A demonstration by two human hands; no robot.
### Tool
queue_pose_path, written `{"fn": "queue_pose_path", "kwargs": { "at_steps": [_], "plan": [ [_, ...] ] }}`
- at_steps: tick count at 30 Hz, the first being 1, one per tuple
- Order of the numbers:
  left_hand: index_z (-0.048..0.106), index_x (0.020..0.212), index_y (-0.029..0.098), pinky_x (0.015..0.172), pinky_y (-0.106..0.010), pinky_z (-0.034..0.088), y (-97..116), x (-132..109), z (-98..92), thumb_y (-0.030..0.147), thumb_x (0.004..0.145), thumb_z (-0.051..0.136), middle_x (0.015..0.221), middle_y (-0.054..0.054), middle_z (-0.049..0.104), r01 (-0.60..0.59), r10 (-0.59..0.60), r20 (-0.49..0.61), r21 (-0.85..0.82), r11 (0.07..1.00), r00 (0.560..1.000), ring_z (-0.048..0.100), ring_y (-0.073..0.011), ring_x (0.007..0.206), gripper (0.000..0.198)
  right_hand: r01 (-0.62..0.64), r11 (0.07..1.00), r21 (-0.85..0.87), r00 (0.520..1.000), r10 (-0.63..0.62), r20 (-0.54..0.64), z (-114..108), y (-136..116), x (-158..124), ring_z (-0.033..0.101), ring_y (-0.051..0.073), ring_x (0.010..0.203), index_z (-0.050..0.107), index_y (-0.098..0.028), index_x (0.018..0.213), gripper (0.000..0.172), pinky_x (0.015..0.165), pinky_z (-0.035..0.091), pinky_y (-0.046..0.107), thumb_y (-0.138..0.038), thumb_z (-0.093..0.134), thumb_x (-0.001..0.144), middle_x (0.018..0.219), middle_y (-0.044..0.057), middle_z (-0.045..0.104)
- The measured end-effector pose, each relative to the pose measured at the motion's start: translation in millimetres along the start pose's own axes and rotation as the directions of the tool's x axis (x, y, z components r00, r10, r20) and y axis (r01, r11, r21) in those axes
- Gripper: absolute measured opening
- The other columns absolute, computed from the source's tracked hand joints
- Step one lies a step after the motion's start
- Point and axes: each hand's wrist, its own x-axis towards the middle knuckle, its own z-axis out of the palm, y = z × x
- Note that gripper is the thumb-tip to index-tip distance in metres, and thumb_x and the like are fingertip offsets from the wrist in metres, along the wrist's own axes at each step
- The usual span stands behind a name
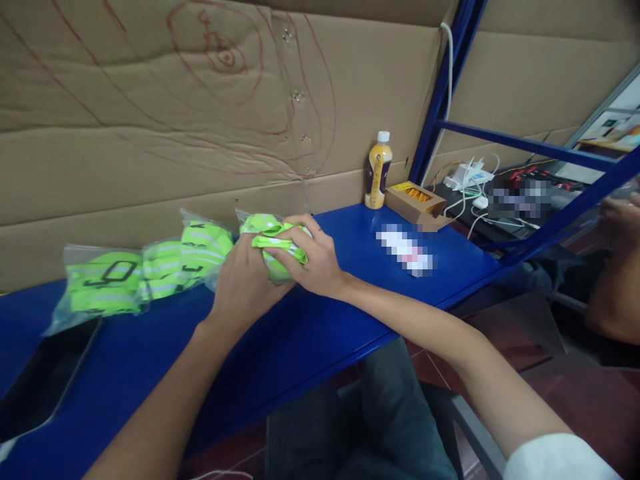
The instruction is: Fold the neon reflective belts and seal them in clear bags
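Both my hands are at a folded bundle of neon-green reflective fabric (281, 248) above the blue table. My left hand (246, 279) grips its left side, the fingers mostly hidden behind it. From the right, my right hand (319, 259) closes on the bundle with bent fingers. Just behind the hands, a clear plastic bag with green fabric (260, 222) shows in part; whether the bundle is inside it I cannot tell. To the left lie clear bags packed with similar green fabric with grey strips and black markings: one at the far left (107, 280), others (193, 253) closer to my left hand.
On the blue table (345, 320) stand a yellow drink bottle (379, 172) and an open cardboard box (415, 203). A dark flat object (47, 380) lies at the left. Blue frame bars (525, 143) rise on the right, near another person's arm (617, 280). Cardboard lines the back.
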Motion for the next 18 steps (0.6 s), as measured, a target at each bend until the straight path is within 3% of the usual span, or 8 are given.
{"fn": "queue_pose_path", "kwargs": {
  "at_steps": [5,8,13,18],
  "plan": [
    [0.055,0.122,0.017,0.079,-0.049,0.058,4,-6,2.4,0.058,0.088,0.072,0.107,-0.014,0.063,0.083,-0.081,-0.096,0.024,0.996,0.992,0.071,-0.0367,0.101,0.055,-0.034,0.999,-0.011,0.996,0.035,0.088,-1,1,-2,0.066,0.023,0.124,0.068,-0.022,0.117,0.023,0.110,0.055,0.039,-0.039,0.052,0.113,0.123,0.012,0.069],
    [0.055,0.125,0.017,0.078,-0.049,0.058,3,-4,1.1,0.063,0.081,0.077,0.110,-0.016,0.064,0.140,-0.141,-0.063,-0.016,0.990,0.988,0.072,-0.0389,0.103,0.068,0.021,0.998,0.056,0.993,-0.027,0.114,-4,5,-2,0.064,0.022,0.121,0.063,-0.021,0.112,0.032,0.111,0.054,0.040,-0.042,0.039,0.117,0.115,0.011,0.068],
    [0.052,0.131,0.020,0.086,-0.050,0.062,-2,3,-4.2,0.056,0.064,0.091,0.124,-0.017,0.067,0.246,-0.241,0.050,-0.164,0.955,0.969,0.071,-0.0411,0.112,0.086,0.087,0.986,0.143,0.995,-0.093,0.039,-4,4,-1,0.064,0.021,0.115,0.058,-0.023,0.099,0.029,0.103,0.056,0.038,-0.049,0.054,0.111,0.114,0.010,0.065],
    [0.051,0.131,0.018,0.095,-0.048,0.061,1,2,-7.8,0.043,0.062,0.093,0.121,-0.015,0.066,0.123,-0.124,0.006,-0.185,0.975,0.992,0.071,-0.0359,0.112,0.085,-0.009,0.982,0.189,0.999,-0.001,0.054,-1,7,1,0.065,0.020,0.099,0.054,-0.024,0.090,0.030,0.092,0.055,0.036,-0.048,0.058,0.107,0.101,0.006,0.065]
  ]
}}
